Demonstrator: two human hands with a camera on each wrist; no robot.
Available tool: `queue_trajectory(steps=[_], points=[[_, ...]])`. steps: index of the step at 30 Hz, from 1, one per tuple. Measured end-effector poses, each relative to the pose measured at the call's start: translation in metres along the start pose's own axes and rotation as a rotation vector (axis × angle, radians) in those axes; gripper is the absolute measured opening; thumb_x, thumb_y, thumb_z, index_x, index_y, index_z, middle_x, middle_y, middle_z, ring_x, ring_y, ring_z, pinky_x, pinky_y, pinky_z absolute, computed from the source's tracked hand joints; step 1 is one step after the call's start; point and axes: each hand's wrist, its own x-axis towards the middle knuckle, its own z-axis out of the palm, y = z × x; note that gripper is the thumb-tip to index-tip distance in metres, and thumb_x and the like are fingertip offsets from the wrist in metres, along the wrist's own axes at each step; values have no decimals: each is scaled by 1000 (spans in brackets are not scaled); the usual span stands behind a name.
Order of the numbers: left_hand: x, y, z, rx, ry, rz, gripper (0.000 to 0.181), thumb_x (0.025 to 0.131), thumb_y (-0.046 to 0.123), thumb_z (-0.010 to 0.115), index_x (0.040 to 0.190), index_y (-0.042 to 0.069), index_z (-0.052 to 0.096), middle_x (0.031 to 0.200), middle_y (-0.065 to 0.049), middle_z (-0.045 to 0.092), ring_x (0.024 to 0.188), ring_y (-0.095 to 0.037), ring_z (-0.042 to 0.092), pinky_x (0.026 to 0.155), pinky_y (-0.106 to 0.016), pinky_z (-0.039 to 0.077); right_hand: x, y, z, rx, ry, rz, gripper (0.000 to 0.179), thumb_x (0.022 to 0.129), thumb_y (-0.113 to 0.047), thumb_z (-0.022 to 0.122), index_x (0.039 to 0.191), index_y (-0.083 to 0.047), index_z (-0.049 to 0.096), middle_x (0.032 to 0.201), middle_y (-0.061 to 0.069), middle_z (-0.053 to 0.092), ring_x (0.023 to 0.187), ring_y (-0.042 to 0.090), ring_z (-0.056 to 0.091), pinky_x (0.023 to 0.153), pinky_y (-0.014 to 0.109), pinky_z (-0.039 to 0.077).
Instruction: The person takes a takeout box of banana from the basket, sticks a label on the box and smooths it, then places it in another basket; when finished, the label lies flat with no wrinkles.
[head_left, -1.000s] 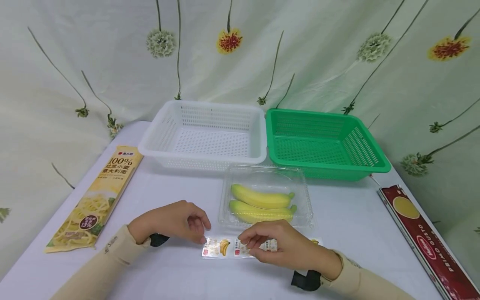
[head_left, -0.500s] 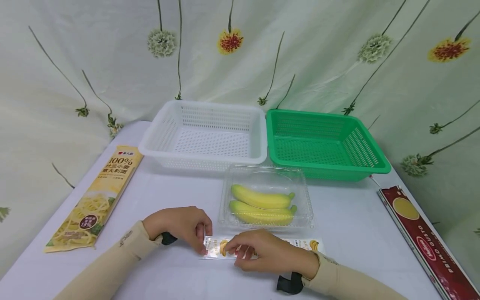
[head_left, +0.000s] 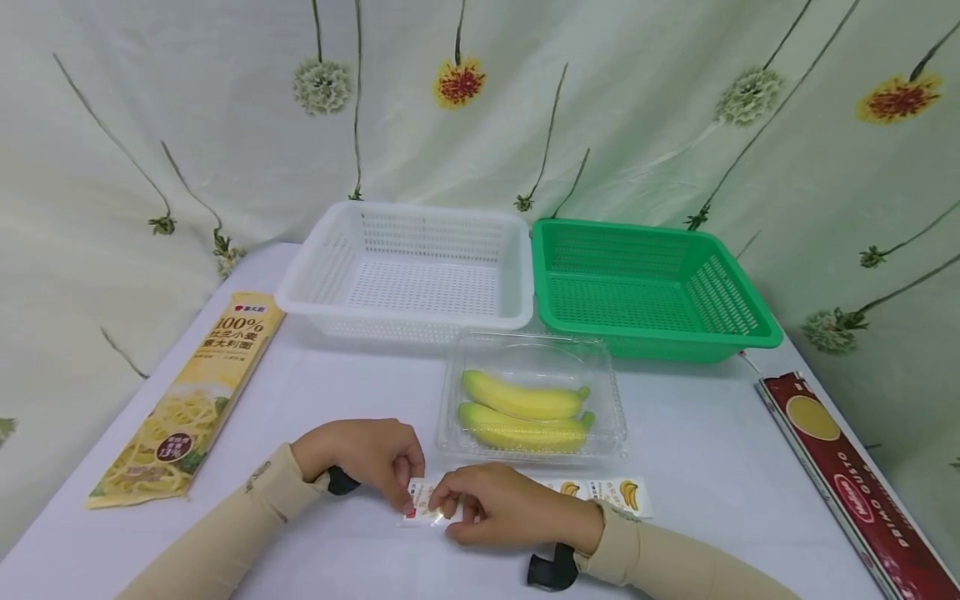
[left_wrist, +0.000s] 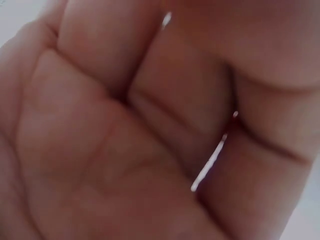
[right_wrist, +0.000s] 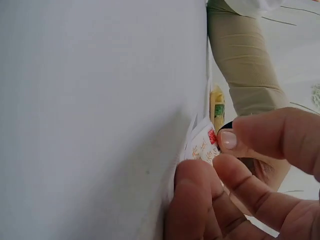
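A strip of white stickers printed with bananas (head_left: 628, 495) lies on the white table in the head view. At its left end, my left hand (head_left: 375, 457) pinches the edge between thumb and index finger. Over the strip's left part is my right hand (head_left: 510, 504), its fingers bent and a fingertip at the sticker near the left thumb; thumb and index finger look apart. The right wrist view shows the sticker's red mark (right_wrist: 212, 136) beside the left thumbnail. Only the left palm and curled fingers (left_wrist: 100, 150) fill the left wrist view. Behind the strip sits a clear plastic box (head_left: 611, 387) holding two bananas (head_left: 525, 395).
A white basket (head_left: 405, 325) and a green basket (head_left: 645, 343) stand side by side at the back. One yellow pasta packet (head_left: 191, 396) lies at the left, a red pasta packet (head_left: 847, 475) at the right. A flowered cloth (head_left: 637, 125) hangs behind.
My right hand has moved left along the strip, toward its left end, uncovering the right part. My left hand has shifted slightly right and down and now grips the strip's left end.
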Motion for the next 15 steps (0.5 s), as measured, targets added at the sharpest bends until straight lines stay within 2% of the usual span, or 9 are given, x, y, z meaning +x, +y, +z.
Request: queue_trajectory(steps=[3, 6, 10, 15], points=[[0, 0, 0, -30, -23, 16, 15, 82, 11, 90, 74, 12, 77, 58, 9, 68, 55, 3, 49, 55, -16, 33, 1, 3, 2, 41, 10, 24, 19, 98, -3, 76, 116, -7, 72, 100, -4, 71, 78, -11, 54, 74, 13, 53], [1, -3, 0, -99, -80, 61, 17, 88, 9, 85, 74, 4, 78, 62, -1, 73, 56, 2, 51, 55, -15, 34, 3, 5, 4, 81, 29, 55, 14, 98, -4, 75, 111, -9, 73, 95, -9, 70, 75, -11, 54, 73, 14, 53], [4, -6, -1, -190, -171, 142, 19, 96, 6, 77, 82, -7, 77, 72, -16, 77, 61, 3, 54, 60, -14, 40, 4, 7, 7, 136, 49, 95, 7, 99, -9, 76, 105, -11, 74, 91, -16, 67, 71, -10, 54, 70, 14, 51], [10, -9, -1, -263, -227, 233, 15, 99, 1, 74, 95, -14, 75, 82, -27, 76, 65, 5, 53, 62, -13, 40, 5, 10, 8, 151, 70, 93, 9, 100, -19, 79, 103, -12, 74, 90, -17, 68, 68, -9, 53, 67, 15, 49]])
